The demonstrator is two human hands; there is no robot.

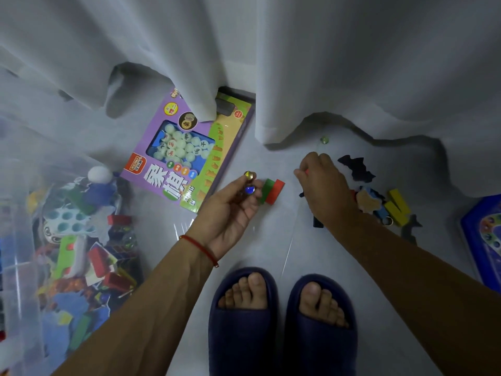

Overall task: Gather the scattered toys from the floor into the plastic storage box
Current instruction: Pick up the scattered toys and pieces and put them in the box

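The clear plastic storage box (19,240) stands at the left, holding several toys. My left hand (230,210) is palm up over the floor and holds a yellow marble (250,175) and a blue marble (249,189) at its fingertips. A green block (266,189) and a red block (276,191) lie side by side just past those fingers. My right hand (322,183) reaches down to the right of the blocks and pinches a small red thing (306,171), mostly hidden. A green marble (324,140) lies near the curtain.
A purple chess-set box (189,150) lies on the floor partly under the white curtain (271,63). Dark foam shapes (356,168), yellow blocks (397,206) and a figure lie at the right. A blue game board (485,234) sits at the right edge. My slippered feet (282,318) stand below.
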